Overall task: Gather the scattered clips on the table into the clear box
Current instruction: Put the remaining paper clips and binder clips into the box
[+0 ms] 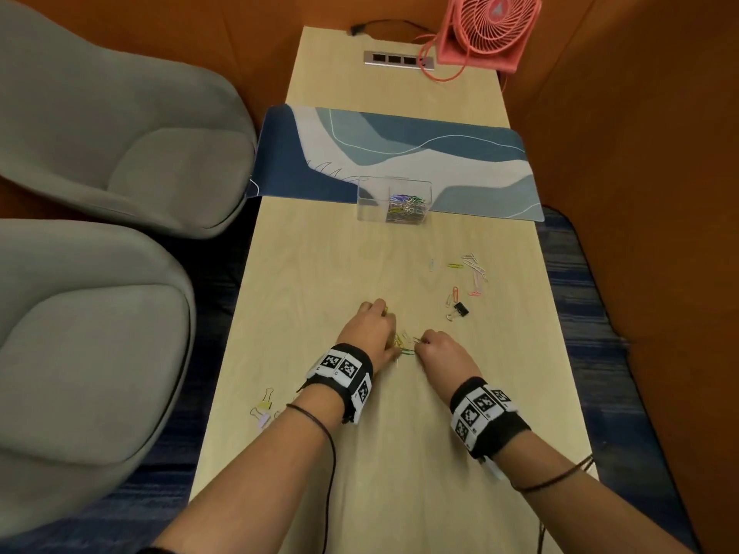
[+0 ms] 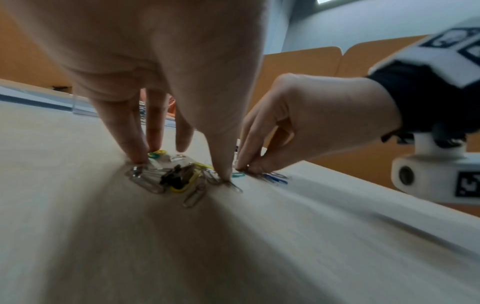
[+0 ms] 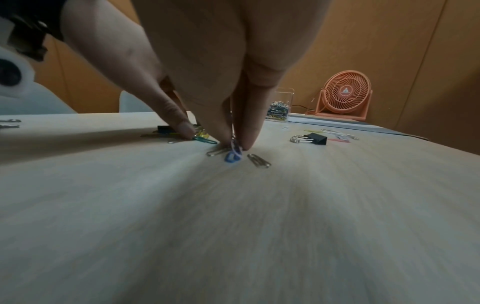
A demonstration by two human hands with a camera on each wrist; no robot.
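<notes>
A small heap of clips [image 2: 176, 176] lies on the table [image 1: 360, 453] near its middle, between the two hands: silver, yellow and green paper clips with a black binder clip among them. The left hand [image 1: 370, 333] stands over the heap with its fingers straight and pointing down, tips pressed on the table around the clips; its thumb tip touches a silver clip, and it grips nothing. The right hand [image 1: 444, 349] is just to the right of the heap, its thumb and fingers pinched together on a blue clip [image 3: 233, 156] that stands tilted up from the wood. A green clip [image 3: 205, 139] lies flat by the left thumb, and two silver clips lie loose just beside the blue one.

More clips are scattered farther up the right side of the table: a second black binder clip [image 1: 460, 309] with silver handles, an orange clip, pink ones, a yellow one and several silver ones. Two binder clips, one of them yellow [image 1: 265, 403], sit at the left edge, beside the left forearm.

The box [image 1: 394, 199] stands well beyond the hands, at the near edge of a blue patterned mat [image 1: 400, 153]. It has two compartments; the right one holds a pile of coloured clips.

A pink fan [image 1: 486, 32] stands at the far right corner, and grey chairs [image 1: 100, 125] flank the table on the left.
</notes>
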